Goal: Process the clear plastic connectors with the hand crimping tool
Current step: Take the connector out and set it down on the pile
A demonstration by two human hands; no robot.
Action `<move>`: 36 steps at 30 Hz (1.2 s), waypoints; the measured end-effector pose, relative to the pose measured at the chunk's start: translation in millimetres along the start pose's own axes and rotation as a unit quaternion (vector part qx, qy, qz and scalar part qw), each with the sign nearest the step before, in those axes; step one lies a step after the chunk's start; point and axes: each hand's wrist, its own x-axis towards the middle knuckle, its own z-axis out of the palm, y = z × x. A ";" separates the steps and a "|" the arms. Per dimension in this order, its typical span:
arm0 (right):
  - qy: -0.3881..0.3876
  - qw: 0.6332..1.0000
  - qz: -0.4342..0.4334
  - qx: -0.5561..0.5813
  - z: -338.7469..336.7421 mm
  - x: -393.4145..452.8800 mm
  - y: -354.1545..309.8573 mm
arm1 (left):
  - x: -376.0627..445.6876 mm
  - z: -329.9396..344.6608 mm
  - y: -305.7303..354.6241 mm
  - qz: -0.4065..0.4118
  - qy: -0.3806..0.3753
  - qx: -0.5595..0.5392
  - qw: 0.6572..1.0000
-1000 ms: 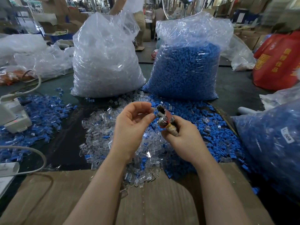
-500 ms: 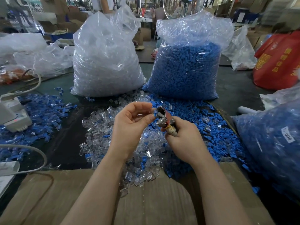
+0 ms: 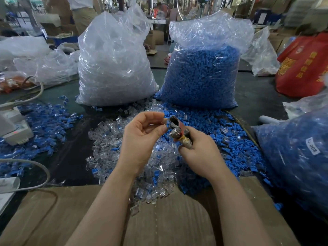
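Observation:
My right hand (image 3: 200, 153) grips a small metal crimping tool (image 3: 177, 128) with a brass-coloured handle, its jaw pointing up and left. My left hand (image 3: 140, 137) pinches a small connector with a blue part (image 3: 166, 122) between thumb and forefinger, right at the tool's jaw. Below both hands lies a heap of loose clear plastic connectors (image 3: 113, 142) on the dark table, mixed with blue pieces (image 3: 230, 144) that spread to the right.
Two big plastic bags stand behind: one of clear parts (image 3: 115, 68), one of blue parts (image 3: 202, 75). Another blue-filled bag (image 3: 298, 153) lies at the right. A white device (image 3: 12, 128) with grey cables sits left. Cardboard (image 3: 168, 219) covers the near edge. A red bag (image 3: 305, 66) is far right.
Both hands stay almost in place; the left fingers keep the connector against the tool's jaw. The person in the background has shifted left.

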 end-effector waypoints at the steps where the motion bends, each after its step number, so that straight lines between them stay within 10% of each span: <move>1: -0.002 1.000 0.003 0.000 0.0 -0.1 -0.3 | 0.1 0.4 0.5 0.002 0.000 0.002 1.000; 31: 0.034 0.994 -0.033 -0.095 2.3 -0.4 -1.2 | 0.4 -3.0 3.9 -0.018 -0.004 0.040 0.999; 36: 0.073 0.993 -0.029 -0.094 2.0 -1.3 0.4 | 12.5 -29.6 6.9 -0.144 0.156 -0.180 0.961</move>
